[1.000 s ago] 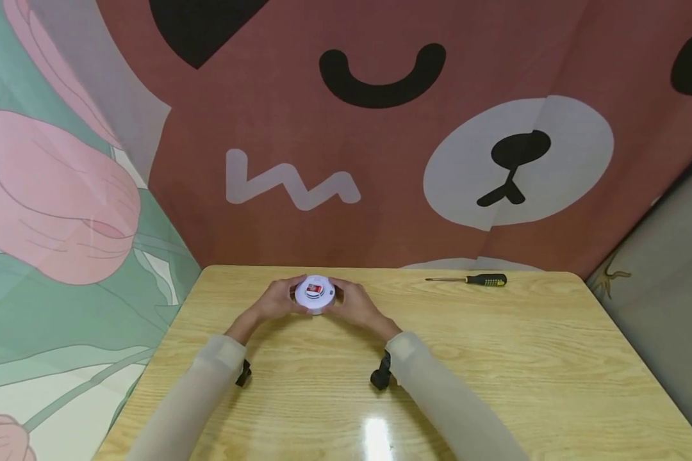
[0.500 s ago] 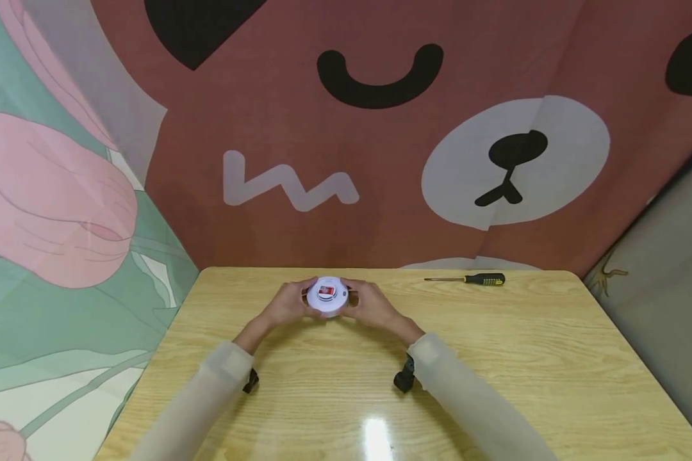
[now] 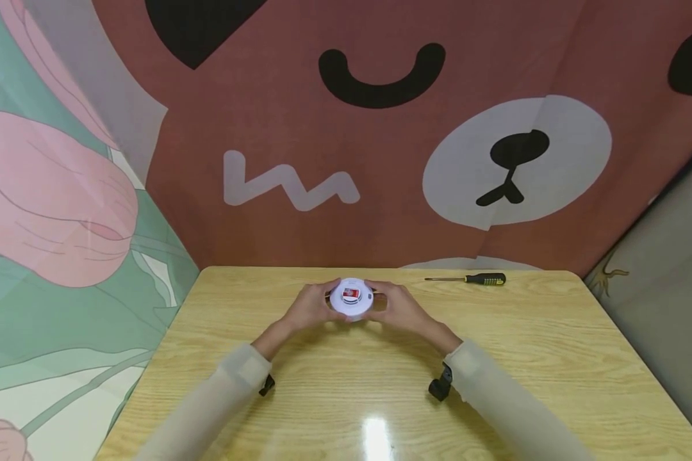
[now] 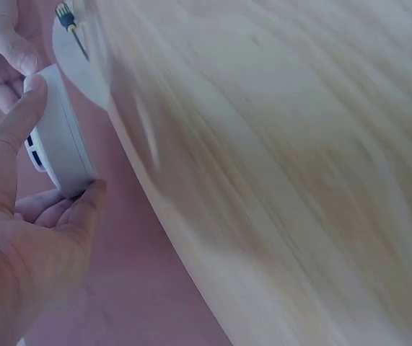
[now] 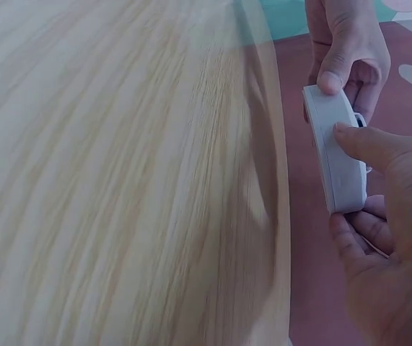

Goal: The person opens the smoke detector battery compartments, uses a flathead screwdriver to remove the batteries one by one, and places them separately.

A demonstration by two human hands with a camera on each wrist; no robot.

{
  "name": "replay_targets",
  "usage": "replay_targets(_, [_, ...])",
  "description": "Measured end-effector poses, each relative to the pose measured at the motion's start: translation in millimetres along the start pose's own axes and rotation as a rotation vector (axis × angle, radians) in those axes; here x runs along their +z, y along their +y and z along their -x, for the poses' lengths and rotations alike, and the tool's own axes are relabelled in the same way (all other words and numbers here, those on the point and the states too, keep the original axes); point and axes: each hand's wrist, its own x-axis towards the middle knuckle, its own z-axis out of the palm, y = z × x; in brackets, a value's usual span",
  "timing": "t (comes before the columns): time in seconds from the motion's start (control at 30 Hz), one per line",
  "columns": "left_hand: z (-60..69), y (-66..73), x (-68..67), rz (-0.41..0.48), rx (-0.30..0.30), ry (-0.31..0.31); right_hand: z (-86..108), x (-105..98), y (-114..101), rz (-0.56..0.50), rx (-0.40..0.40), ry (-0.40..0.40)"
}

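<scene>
A round white smoke detector (image 3: pixel 352 308) with a red label on its raised centre is held between both hands, off the table as the wrist views show. The left hand (image 3: pixel 311 306) grips its left side, thumb on the near rim and fingers round the far edge. On the opposite side the right hand (image 3: pixel 405 308) grips it the same way. In the left wrist view the detector (image 4: pixel 65 137) appears edge-on, with a thin seam round its side. The right wrist view also has the detector (image 5: pixel 335 155) from its side, thumbs of both hands on it.
A screwdriver (image 3: pixel 484 279) with a black and yellow handle lies at the back right of the wooden table (image 3: pixel 530 346). Behind the table hangs a cloth (image 3: pixel 254 237) printed with a bear face. Dark wrist cameras (image 3: pixel 441 383) hang under the sleeves.
Both hands have carried the smoke detector to the right, and slightly nearer to the camera. Their grip on it looks the same. The screwdriver has stayed in place.
</scene>
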Motion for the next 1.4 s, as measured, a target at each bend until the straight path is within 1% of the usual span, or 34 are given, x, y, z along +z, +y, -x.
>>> replay_targets(0.27, [-3.6, 18.3, 17.3, -0.030, 0.011, -0.016, 21.5, -16.4, 5.6, -0.029, -0.029, -0.011])
replay_targets(0.47, [-5.4, 33.7, 29.6, -0.069, 0.036, -0.032, 40.5, -27.3, 12.4, 0.040, -0.043, 0.007])
replay_targets(0.63, [-8.2, 42.5, 39.2, -0.085, 0.023, -0.048, 51.6, -33.7, 17.6, 0.042, -0.070, 0.015])
replay_targets(0.77, [-9.3, 47.5, 45.0, -0.068, 0.012, -0.072, 59.2, -36.0, 21.5, 0.066, -0.066, 0.023])
replay_targets(0.9, [-8.6, 49.7, 49.5, -0.051, -0.003, -0.096, 65.9, -35.9, 24.1, 0.091, -0.039, 0.013])
replay_targets(1.0, [-7.5, 48.8, 53.0, -0.047, -0.018, -0.111, 69.7, -35.3, 24.6, 0.079, -0.020, -0.005])
replay_targets(1.13, [-7.2, 47.4, 56.1, -0.047, -0.016, -0.115, 72.7, -35.2, 24.5, 0.052, -0.009, -0.023])
replay_targets(1.3, [-8.3, 47.5, 57.5, -0.013, -0.001, -0.129, 74.4, -36.2, 26.0, 0.046, -0.028, -0.023])
replay_targets(1.4, [-9.0, 47.6, 58.4, -0.009, 0.002, -0.142, 75.4, -36.5, 27.1, 0.048, -0.043, -0.019])
